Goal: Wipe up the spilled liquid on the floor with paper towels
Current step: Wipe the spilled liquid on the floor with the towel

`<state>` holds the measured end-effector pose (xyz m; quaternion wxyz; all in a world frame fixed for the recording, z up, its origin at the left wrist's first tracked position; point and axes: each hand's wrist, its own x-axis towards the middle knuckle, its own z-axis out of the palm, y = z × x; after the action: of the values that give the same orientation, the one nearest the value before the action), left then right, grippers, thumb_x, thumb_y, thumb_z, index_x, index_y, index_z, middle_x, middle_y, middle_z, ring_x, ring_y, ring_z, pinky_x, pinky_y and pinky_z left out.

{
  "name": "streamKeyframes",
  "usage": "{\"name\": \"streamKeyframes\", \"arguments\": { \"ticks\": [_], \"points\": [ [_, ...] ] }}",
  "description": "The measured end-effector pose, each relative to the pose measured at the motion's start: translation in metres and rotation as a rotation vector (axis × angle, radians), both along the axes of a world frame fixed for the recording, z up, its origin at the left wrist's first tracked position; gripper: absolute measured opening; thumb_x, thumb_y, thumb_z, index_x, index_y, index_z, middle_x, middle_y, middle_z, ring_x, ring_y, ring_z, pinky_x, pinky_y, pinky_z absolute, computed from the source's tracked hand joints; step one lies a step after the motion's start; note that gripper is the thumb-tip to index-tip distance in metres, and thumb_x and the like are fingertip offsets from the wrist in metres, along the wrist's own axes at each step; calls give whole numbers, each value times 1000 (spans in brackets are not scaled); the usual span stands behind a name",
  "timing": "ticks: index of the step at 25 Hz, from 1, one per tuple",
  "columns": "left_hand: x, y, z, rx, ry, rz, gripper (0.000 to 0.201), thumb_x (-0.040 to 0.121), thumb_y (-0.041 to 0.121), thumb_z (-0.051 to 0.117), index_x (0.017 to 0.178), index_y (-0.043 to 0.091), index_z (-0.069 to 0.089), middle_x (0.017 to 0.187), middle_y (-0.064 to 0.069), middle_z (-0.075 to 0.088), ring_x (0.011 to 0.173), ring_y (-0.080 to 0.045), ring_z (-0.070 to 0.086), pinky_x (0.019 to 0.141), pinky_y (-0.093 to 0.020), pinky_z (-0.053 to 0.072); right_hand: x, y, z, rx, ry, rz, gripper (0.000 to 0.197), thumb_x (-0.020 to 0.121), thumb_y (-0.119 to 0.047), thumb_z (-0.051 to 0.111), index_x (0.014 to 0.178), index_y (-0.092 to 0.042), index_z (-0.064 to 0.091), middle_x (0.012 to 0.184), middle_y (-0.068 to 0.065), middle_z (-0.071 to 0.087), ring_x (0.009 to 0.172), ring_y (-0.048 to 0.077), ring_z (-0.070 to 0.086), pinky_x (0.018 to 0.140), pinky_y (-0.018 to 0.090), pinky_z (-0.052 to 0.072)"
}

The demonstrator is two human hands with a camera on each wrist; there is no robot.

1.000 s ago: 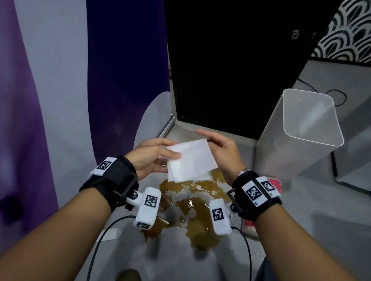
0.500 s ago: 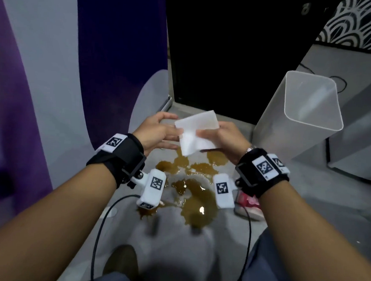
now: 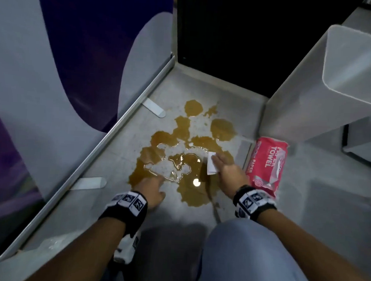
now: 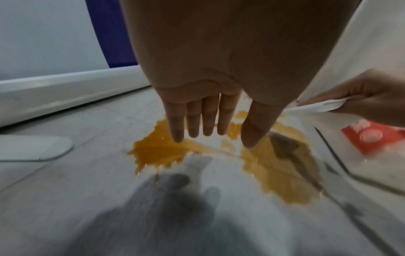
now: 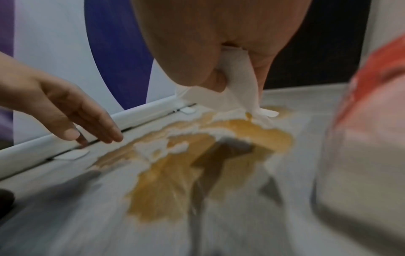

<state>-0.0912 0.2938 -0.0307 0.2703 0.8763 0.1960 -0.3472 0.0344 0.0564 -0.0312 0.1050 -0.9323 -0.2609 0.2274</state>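
Over the spill: right hand (image 3: 227, 174) pinches a folded paper towel (image 3: 211, 166), low above the brown spilled liquid (image 3: 188, 157).
Left hand (image 3: 151, 188): fingers straight, holding nothing, hovering at the spill's near-left edge.
Change: both hands have dropped from chest height; the left has released the towel.
Unclear: whether the towel touches the liquid.

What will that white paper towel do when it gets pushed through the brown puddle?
The paper towel already droops from the right hand, so it is probably floppy. Thin as it looks, it will likely go soggy in the puddle and may tear.
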Motion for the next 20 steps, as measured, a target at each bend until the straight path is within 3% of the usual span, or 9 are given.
{"name": "streamKeyframes", "arguments": {
  "ticks": [2,5,8,11,13,15,16,17,20],
  "points": [
    [-12,-5,-18,39,34,-110,63,93,27,58,150,18,33,156,-6,35,142,-25,34,116,-37,31,-22,-6,-27,14,59,-72,67,94,4,47,155,-13,28,166,6,18,136,31,47,109,42,43],
    [-14,-11,-32,67,-4,-178,72,94,21,51,156,17,16,165,-1,7,152,-22,5,122,-41,17,-40,-16,-53,83,85,-97,65,95,3,42,157,-7,23,167,8,11,151,29,22,120,45,30],
    [-15,-15,-49,47,80,-204,80,90,14,47,157,19,5,165,3,-5,152,-21,-4,121,-49,15,-39,-25,-71,109,72,-77,69,93,4,43,158,-6,20,165,15,13,153,30,12,123,48,21],
    [-29,-17,-87,103,44,-429,73,90,34,17,156,7,4,161,-21,-13,150,-39,-3,120,-53,11,-42,-27,-82,93,103,-64,68,95,-8,37,159,-8,16,165,16,11,154,31,9,124,49,16],
    [-32,-21,-98,92,64,-473,88,78,40,9,150,-10,14,157,-34,8,147,-48,10,120,-54,16,-47,-25,-87,81,82,-67,67,94,-27,23,160,-12,14,166,13,11,154,31,7,125,48,10],
    [-29,-29,-92,155,109,-515,89,71,38,26,135,-23,39,141,-38,41,132,-52,41,109,-56,37,-52,-21,-93,48,51,-89,70,94,-37,12,160,-14,12,167,10,8,154,29,3,125,44,3],
    [-28,-33,-86,196,45,-527,88,68,37,35,130,-24,44,136,-39,47,127,-52,47,105,-56,41,-55,-18,-97,31,36,-106,70,94,-39,8,160,-15,12,167,8,7,154,28,1,125,44,2],
    [-29,-32,-84,188,61,-552,90,68,37,37,135,-24,37,142,-39,40,133,-52,40,110,-56,36,-57,-14,-99,19,21,-123,70,95,-40,7,160,-15,12,167,7,5,154,27,-2,125,45,1],
    [-38,-27,-91,114,49,-508,95,74,39,23,149,-13,-6,159,-32,-5,148,-45,-5,122,-51,8,-60,-8,-108,-20,11,-151,69,97,-41,4,160,-15,6,167,6,-2,153,25,-9,124,45,-4]
  ]
}}
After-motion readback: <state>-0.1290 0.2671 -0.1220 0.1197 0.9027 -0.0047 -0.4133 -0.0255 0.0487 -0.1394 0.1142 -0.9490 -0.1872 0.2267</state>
